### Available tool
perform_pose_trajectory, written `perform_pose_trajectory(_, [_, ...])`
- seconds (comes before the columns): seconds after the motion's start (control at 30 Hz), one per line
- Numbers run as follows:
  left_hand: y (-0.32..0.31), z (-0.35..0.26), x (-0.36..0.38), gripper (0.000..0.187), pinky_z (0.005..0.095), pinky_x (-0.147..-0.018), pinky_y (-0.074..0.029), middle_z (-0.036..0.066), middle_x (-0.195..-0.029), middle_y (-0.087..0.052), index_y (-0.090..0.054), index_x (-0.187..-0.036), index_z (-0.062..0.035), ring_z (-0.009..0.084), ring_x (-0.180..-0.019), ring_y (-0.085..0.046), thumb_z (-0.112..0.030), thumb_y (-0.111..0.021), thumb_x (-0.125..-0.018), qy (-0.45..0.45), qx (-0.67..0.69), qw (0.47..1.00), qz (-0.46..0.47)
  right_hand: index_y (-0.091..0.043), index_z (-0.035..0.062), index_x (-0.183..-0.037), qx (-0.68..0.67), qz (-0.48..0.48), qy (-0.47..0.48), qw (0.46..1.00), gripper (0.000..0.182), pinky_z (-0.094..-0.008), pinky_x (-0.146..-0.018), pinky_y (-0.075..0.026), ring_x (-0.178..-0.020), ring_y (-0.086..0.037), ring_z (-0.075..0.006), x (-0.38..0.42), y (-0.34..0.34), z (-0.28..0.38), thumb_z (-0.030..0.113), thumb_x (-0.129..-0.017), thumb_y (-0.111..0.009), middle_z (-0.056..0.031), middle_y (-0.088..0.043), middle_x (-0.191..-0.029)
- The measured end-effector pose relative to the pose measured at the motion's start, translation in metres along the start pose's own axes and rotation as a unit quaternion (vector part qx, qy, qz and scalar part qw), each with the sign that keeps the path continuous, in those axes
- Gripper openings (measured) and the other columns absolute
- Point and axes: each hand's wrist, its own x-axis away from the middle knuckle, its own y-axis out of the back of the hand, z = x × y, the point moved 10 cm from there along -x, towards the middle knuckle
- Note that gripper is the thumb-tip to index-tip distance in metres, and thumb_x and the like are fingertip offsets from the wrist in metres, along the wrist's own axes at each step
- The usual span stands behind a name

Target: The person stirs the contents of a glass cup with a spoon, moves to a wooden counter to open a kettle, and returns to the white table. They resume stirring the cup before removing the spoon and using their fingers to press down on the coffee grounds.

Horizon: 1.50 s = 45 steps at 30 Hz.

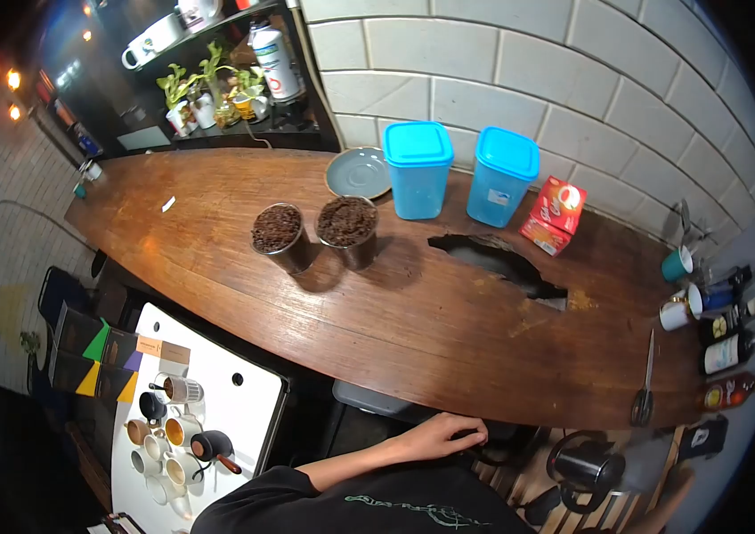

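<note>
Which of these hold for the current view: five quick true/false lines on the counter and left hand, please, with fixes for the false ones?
1. Both metal cups are heaped with dark brown granules. True.
2. Two blue-lidded plastic containers stand near the tile wall. True.
3. The red box is left of both containers. False: it is to their right in view.
4. The scissors lie on the wooden counter. True.
5. The left hand grips a metal cup. False: it is away from both.
</note>
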Motion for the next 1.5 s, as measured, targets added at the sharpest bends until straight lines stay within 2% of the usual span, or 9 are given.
perform_pose_trajectory(0.17, [-0.007,-0.007,-0.006,0.020,0.0329,-0.079,-0.050,0.009,-0.098,-0.069,-0.064,-0.106,-0.0014,0.0203,-0.090,-0.065,-0.020,-0.060,-0.099,-0.012,-0.013,1.000,0.024,-0.056,-0.0029,-0.133,0.039,-0.013,-0.085,0.996,0.043,-0.0367,-0.106,-0.042,-0.124,-0.057,-0.0329,0.134,0.073,-0.123,0.000,-0.091,-0.047,-0.0239,-0.062,-0.127])
perform_pose_trajectory(0.23, [-0.023,-0.015,-0.013,0.018,0.0329,-0.079,-0.050,0.010,-0.096,-0.068,-0.064,-0.106,-0.0011,0.0201,-0.089,-0.065,-0.018,-0.062,-0.098,-0.014,-0.026,0.996,0.079,-0.056,-0.0028,-0.133,0.066,-0.026,-0.157,0.985,0.043,-0.0367,-0.107,-0.042,-0.124,-0.057,-0.0328,0.229,0.103,-0.277,0.000,-0.091,-0.047,-0.0239,-0.062,-0.127])
perform_pose_trajectory(0.3, [-0.046,-0.019,-0.021,0.016,0.0324,-0.078,-0.050,0.009,-0.090,-0.065,-0.064,-0.107,-0.0006,0.0183,-0.085,-0.063,-0.014,-0.059,-0.099,-0.031,-0.014,0.993,0.117,-0.053,0.0036,-0.136,-0.128,-0.027,-0.161,0.978,0.039,-0.0344,-0.105,-0.042,-0.122,-0.056,-0.0227,0.268,0.109,0.021,0.007,-0.097,-0.051,-0.0119,-0.060,-0.132])
perform_pose_trajectory(0.37, [-0.076,-0.008,-0.029,0.014,0.0314,-0.076,-0.050,0.008,-0.089,-0.063,-0.063,-0.108,-0.0007,0.0169,-0.081,-0.062,-0.011,-0.057,-0.100,0.055,-0.003,0.980,0.190,-0.063,0.0043,-0.117,-0.254,-0.038,-0.168,0.952,0.022,-0.0310,-0.094,-0.046,-0.104,-0.061,-0.0168,0.324,0.111,0.171,0.016,-0.100,-0.056,-0.0060,-0.066,-0.111])
perform_pose_trajectory(0.43, [-0.108,-0.023,-0.037,0.015,0.0309,-0.085,-0.048,0.009,-0.101,-0.059,-0.061,-0.112,-0.0004,0.0167,-0.093,-0.060,-0.004,-0.053,-0.099,-0.060,-0.021,0.972,0.226,-0.067,0.0024,-0.103,-0.325,-0.030,-0.235,0.916,0.015,-0.0305,-0.082,-0.048,-0.092,-0.061,-0.0161,0.384,0.096,0.223,0.014,-0.098,-0.059,-0.0053,-0.066,-0.094])
perform_pose_trajectory(0.7, [-0.278,-0.055,0.000,0.037,0.0340,-0.103,-0.043,0.009,-0.126,-0.052,-0.050,-0.132,-0.0012,0.0191,-0.120,-0.053,-0.005,-0.058,-0.097,-0.006,0.103,0.883,0.457,-0.064,-0.0047,-0.101,-0.499,-0.113,-0.267,0.817,0.020,-0.0310,-0.079,-0.052,-0.084,-0.064,-0.0172,0.546,0.078,0.218,0.012,-0.102,-0.054,-0.0117,-0.067,-0.094])
perform_pose_trajectory(0.87, [-0.397,-0.058,0.070,0.089,0.0438,-0.120,-0.020,0.013,-0.166,-0.007,-0.008,-0.159,-0.0069,0.0307,-0.151,-0.019,-0.051,-0.055,-0.098,0.021,0.236,0.794,0.560,-0.040,0.0008,-0.143,-0.391,-0.199,-0.255,0.861,0.051,-0.0427,-0.117,-0.025,-0.145,-0.030,-0.0341,0.623,0.147,0.189,0.018,-0.099,-0.058,-0.0219,-0.033,-0.153])
perform_pose_trajectory(0.93, [-0.448,-0.070,0.105,0.092,0.0434,-0.121,-0.013,0.013,-0.166,-0.004,-0.003,-0.159,-0.0053,0.0301,-0.153,-0.009,-0.060,-0.045,-0.099,0.042,0.234,0.784,0.574,-0.017,0.0039,-0.156,-0.400,-0.192,-0.254,0.859,0.072,-0.0454,-0.121,-0.014,-0.152,-0.009,-0.0364,0.653,0.139,0.176,0.020,-0.099,-0.057,-0.0244,-0.011,-0.162])
perform_pose_trajectory(1.5, [-0.609,-0.079,0.252,0.101,0.0427,-0.122,-0.005,0.014,-0.165,0.014,0.019,-0.156,-0.0100,0.0295,-0.152,0.007,-0.070,-0.036,-0.096,0.056,0.155,0.715,0.680,0.006,0.0037,-0.157,-0.485,-0.204,-0.291,0.799,0.098,-0.0541,-0.120,-0.005,-0.151,0.012,-0.0381,0.818,0.211,0.079,0.059,-0.097,-0.049,-0.0247,0.014,-0.163])
